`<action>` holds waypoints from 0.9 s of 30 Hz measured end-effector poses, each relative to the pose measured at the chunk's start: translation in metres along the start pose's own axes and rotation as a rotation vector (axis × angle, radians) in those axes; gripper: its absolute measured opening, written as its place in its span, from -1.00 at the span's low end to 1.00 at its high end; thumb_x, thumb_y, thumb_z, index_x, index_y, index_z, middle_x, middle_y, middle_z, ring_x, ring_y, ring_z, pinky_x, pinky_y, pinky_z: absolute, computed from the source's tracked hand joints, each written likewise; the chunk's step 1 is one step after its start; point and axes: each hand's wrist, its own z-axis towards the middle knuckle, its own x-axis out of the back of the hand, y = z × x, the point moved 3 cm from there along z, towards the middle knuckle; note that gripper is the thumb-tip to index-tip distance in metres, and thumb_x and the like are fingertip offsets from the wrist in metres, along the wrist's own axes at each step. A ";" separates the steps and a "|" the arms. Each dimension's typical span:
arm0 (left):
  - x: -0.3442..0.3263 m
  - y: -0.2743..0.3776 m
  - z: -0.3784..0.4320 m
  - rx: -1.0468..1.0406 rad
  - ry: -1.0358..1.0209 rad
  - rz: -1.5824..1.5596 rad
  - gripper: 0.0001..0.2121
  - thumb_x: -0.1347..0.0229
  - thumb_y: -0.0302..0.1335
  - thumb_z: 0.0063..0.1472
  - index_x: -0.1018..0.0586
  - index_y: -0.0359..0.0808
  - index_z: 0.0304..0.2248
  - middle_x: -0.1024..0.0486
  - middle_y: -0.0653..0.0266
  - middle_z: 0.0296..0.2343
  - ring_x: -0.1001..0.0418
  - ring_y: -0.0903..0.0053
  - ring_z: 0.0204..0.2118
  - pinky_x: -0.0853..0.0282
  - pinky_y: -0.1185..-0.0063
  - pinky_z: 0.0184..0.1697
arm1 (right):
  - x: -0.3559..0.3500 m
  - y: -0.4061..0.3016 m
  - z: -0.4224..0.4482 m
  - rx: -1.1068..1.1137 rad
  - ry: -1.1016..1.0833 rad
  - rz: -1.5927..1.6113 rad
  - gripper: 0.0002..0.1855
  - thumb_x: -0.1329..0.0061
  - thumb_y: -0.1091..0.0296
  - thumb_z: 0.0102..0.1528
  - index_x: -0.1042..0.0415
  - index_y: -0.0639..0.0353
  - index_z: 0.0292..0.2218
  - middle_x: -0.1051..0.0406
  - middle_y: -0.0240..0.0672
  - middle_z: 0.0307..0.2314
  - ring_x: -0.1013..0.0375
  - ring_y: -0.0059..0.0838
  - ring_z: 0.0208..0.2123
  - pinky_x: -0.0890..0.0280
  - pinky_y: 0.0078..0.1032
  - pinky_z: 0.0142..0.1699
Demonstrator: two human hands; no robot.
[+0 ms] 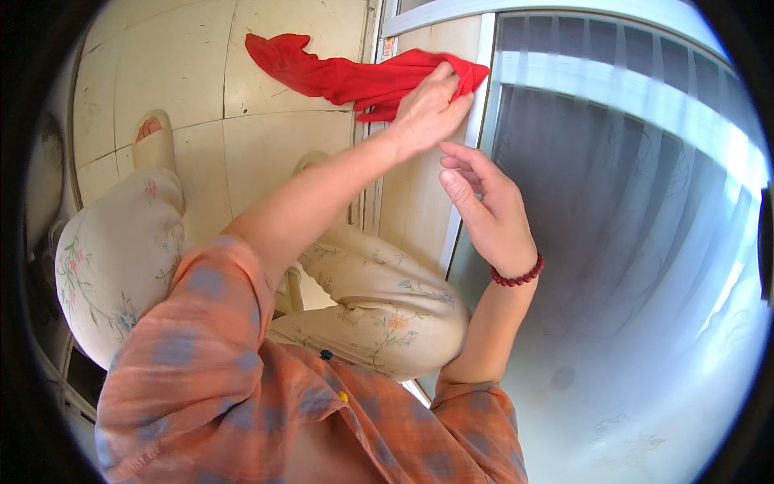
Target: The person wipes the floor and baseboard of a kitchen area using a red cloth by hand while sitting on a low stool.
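Observation:
A red cloth is bunched under my left hand, whose fingers press into it and partly hide in its folds. The cloth's right end lies against the pale panel and touches the white metal frame strip; its long left end stretches over the tiled floor. Below and right of it, my right hand is held with curved fingers, thumb apart and nothing between them. A dark red bead bracelet circles that wrist. The right hand is near the frame strip; whether it touches is not clear.
A large glass pane with reflections fills the right side. Cream floor tiles lie at the upper left, beside a metal track. My bent knees in floral trousers and a slippered foot are below and left. Dark objects stand at the far left edge.

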 end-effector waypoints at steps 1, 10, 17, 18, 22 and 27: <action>0.005 0.001 0.002 0.096 -0.051 0.059 -0.75 0.09 -0.33 0.16 -0.42 -0.34 -0.26 -0.31 0.13 -0.29 -0.32 0.15 -0.19 -0.29 0.30 -0.22 | 0.000 -0.001 -0.001 -0.031 -0.006 -0.015 -0.60 0.06 0.18 0.10 -0.33 0.23 -0.10 -0.43 -0.17 -0.29 -0.45 -0.37 -0.27 -0.30 -0.48 -0.21; -0.001 0.005 -0.014 -0.237 -0.147 0.479 -0.72 0.02 -0.38 0.08 -0.39 -0.18 -0.18 -0.32 0.25 -0.29 -0.35 0.31 -0.23 -0.38 0.30 -0.36 | 0.006 -0.006 -0.009 0.066 0.034 -0.030 -0.59 0.07 0.14 0.09 -0.34 0.23 -0.11 -0.42 -0.13 -0.26 -0.44 -0.28 -0.25 -0.31 -0.42 -0.19; 0.015 0.011 0.037 -0.198 -0.092 0.456 -0.81 0.09 -0.38 0.16 -0.40 -0.22 -0.24 -0.37 0.15 -0.32 -0.35 0.16 -0.22 -0.32 0.32 -0.25 | 0.013 -0.014 -0.018 0.065 0.058 -0.018 -0.59 0.08 0.13 0.10 -0.35 0.22 -0.11 -0.42 -0.11 -0.25 -0.45 -0.24 -0.24 -0.31 -0.42 -0.19; 0.010 0.011 0.027 -0.221 -0.138 0.455 -0.80 0.09 -0.39 0.15 -0.40 -0.22 -0.22 -0.37 0.16 -0.31 -0.35 0.16 -0.21 -0.32 0.32 -0.25 | 0.016 -0.015 -0.021 0.075 0.073 -0.032 -0.59 0.07 0.13 0.10 -0.35 0.20 -0.10 -0.42 -0.11 -0.25 -0.45 -0.23 -0.24 -0.32 -0.42 -0.19; -0.003 0.009 -0.019 -0.235 -0.314 0.456 -0.76 0.03 -0.42 0.09 -0.41 -0.18 -0.20 -0.36 0.22 -0.32 -0.34 0.24 -0.23 -0.35 0.33 -0.29 | 0.023 -0.018 -0.032 0.113 0.135 0.016 -0.62 0.06 0.15 0.09 -0.36 0.17 -0.11 -0.44 -0.14 -0.27 -0.46 -0.27 -0.26 -0.32 -0.44 -0.19; -0.018 0.012 -0.059 -0.304 -0.473 0.444 -0.78 0.03 -0.44 0.08 -0.41 -0.18 -0.23 -0.37 0.29 -0.29 -0.34 0.29 -0.22 -0.37 0.36 -0.31 | 0.047 -0.010 -0.057 0.127 0.419 0.182 -0.67 0.03 0.27 0.09 -0.39 0.24 -0.13 -0.47 -0.27 -0.35 -0.42 -0.57 -0.31 -0.30 -0.58 -0.20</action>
